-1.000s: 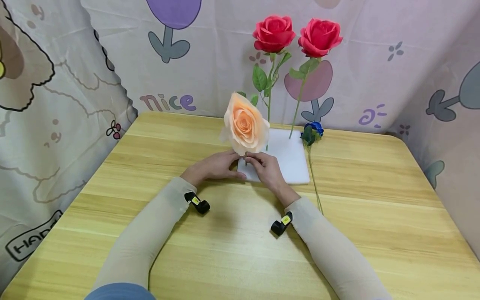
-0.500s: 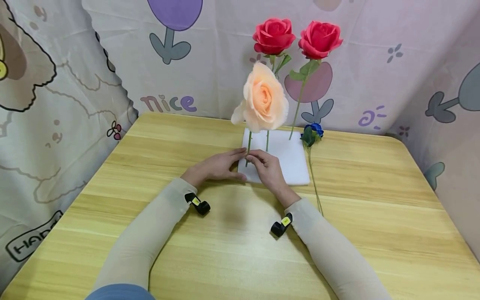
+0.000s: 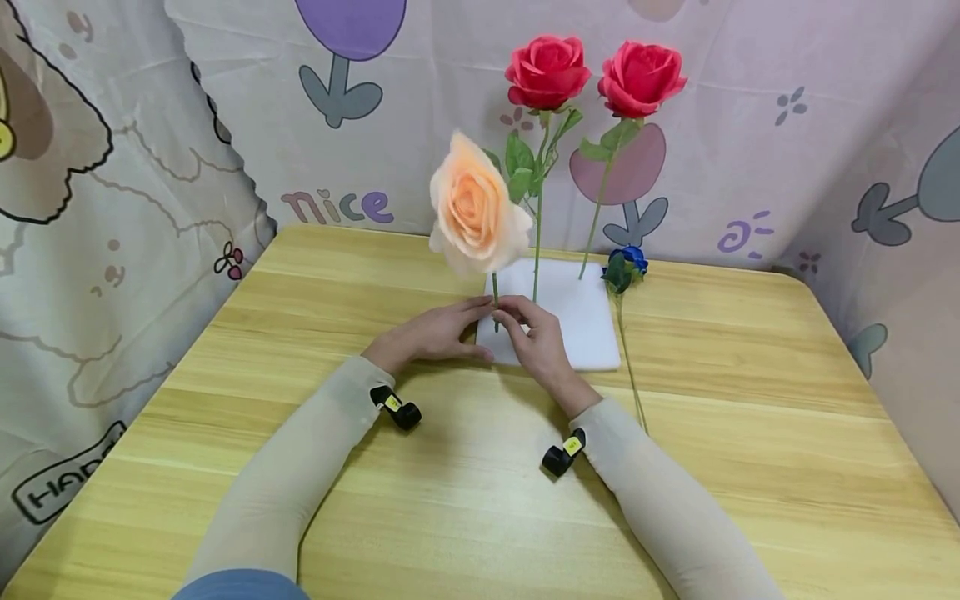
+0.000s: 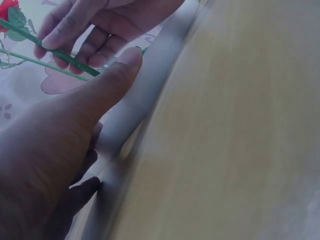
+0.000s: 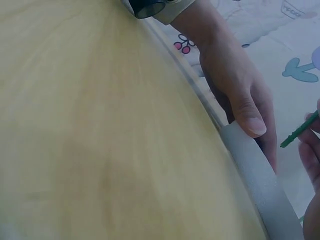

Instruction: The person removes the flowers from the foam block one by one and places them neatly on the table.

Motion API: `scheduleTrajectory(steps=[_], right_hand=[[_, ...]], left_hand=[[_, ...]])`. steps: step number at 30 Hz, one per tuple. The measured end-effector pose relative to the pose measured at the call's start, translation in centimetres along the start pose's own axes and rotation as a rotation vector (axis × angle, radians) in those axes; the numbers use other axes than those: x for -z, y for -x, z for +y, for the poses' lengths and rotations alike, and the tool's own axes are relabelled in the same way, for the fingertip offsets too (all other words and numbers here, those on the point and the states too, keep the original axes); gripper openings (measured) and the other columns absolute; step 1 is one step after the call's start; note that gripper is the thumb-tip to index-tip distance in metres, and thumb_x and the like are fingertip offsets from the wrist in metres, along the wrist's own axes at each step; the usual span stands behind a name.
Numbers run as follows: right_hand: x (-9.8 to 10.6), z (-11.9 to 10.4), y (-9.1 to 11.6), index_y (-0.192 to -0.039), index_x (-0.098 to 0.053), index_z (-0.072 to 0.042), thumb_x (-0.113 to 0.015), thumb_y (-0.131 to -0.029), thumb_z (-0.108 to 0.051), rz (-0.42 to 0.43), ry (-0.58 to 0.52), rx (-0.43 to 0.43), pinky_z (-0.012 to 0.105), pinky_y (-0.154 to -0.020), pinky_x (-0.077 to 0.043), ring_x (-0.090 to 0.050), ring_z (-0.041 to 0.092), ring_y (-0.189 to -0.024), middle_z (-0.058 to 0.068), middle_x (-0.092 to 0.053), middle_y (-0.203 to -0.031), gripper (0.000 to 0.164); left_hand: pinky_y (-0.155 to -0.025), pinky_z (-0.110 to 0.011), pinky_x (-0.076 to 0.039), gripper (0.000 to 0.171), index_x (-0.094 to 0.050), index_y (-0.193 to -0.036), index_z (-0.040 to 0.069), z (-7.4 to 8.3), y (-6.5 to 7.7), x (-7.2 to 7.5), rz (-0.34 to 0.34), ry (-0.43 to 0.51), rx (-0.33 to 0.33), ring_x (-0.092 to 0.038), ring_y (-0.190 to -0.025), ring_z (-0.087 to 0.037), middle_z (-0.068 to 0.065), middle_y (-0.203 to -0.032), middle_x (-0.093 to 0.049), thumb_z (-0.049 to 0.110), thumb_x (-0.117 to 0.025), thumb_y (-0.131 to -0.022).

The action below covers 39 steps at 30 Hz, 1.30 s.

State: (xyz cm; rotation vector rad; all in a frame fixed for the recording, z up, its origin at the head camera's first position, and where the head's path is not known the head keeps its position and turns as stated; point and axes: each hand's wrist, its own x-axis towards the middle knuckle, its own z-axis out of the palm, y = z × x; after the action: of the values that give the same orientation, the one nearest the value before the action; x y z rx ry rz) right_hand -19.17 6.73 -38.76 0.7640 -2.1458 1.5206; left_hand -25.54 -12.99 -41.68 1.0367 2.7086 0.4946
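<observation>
Peach rose (image 3: 474, 204), stem (image 3: 495, 288) pinched in the right hand (image 3: 536, 340), is held above the left side of the foam board (image 3: 588, 325); the left hand (image 3: 435, 332), fingers extended, touches the board's left edge.

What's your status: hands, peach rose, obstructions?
Right hand pinching ruffled peach rose by green stem. Left hand touching left edge of white foam slab. Stem tip clear above slab; nothing seen between.

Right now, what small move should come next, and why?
Probably lower the peach rose into the white foam: the right hand pinches its stem, whose lower end hangs free, the left hand touches the foam's edge, and two red roses already stand there.
</observation>
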Motion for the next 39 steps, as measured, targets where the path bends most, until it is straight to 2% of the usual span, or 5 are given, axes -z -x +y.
scheduleTrajectory(steps=[11,20,27,32,39], right_hand=[[0.4,-0.7,-0.2,-0.104,-0.066,0.010,-0.063,-0.090,0.010,-0.027,0.006,0.045,0.042,-0.075,-0.056,-0.068,0.034,-0.081,0.024,-0.069,-0.096,0.014],[1.0,-1.5,-0.1,-0.104,-0.066,0.011,-0.063,-0.090,0.010,-0.040,0.015,0.061,0.045,-0.074,-0.057,-0.069,0.034,-0.080,0.024,-0.070,-0.093,0.015],[2.1,-1.9,0.1,-0.113,-0.062,0.013,-0.061,-0.090,0.013,-0.084,0.001,0.080,0.046,-0.073,-0.058,-0.069,0.037,-0.079,0.025,-0.070,-0.093,0.023],[2.8,-2.1,0.2,-0.113,-0.061,0.014,-0.061,-0.090,0.013,-0.098,0.009,0.077,0.044,-0.071,-0.058,-0.069,0.037,-0.080,0.025,-0.070,-0.089,0.023],[3.7,-2.1,0.7,-0.109,-0.062,0.012,-0.062,-0.089,0.013,-0.112,0.032,0.055,0.030,-0.067,-0.057,-0.068,0.037,-0.077,0.024,-0.069,-0.087,0.020]], left_hand=[[-0.114,-0.038,-0.029,0.101,-0.023,-0.157,0.014,-0.1,-0.1,-0.1,0.013,-0.002,-0.011,-0.029,-0.143,-0.024,-0.001,-0.162,-0.017,0.075,-0.055,-0.082],[-0.114,-0.037,-0.029,0.102,-0.021,-0.157,0.014,-0.2,-0.1,-0.2,0.013,-0.007,-0.035,-0.028,-0.143,-0.024,0.000,-0.162,-0.016,0.075,-0.054,-0.082],[-0.115,-0.037,-0.027,0.102,-0.021,-0.157,0.014,-0.1,-0.2,-0.2,0.006,-0.022,-0.023,-0.026,-0.144,-0.022,0.002,-0.163,-0.015,0.075,-0.053,-0.082],[-0.116,-0.036,-0.025,0.103,-0.020,-0.157,0.012,0.0,-0.2,-0.2,-0.009,-0.030,-0.020,-0.022,-0.145,-0.022,-0.001,-0.163,-0.014,0.076,-0.052,-0.082],[-0.116,-0.036,-0.025,0.103,-0.019,-0.156,0.011,-0.1,0.0,-0.2,-0.018,-0.030,-0.027,-0.021,-0.146,-0.022,-0.002,-0.163,-0.012,0.076,-0.051,-0.083]])
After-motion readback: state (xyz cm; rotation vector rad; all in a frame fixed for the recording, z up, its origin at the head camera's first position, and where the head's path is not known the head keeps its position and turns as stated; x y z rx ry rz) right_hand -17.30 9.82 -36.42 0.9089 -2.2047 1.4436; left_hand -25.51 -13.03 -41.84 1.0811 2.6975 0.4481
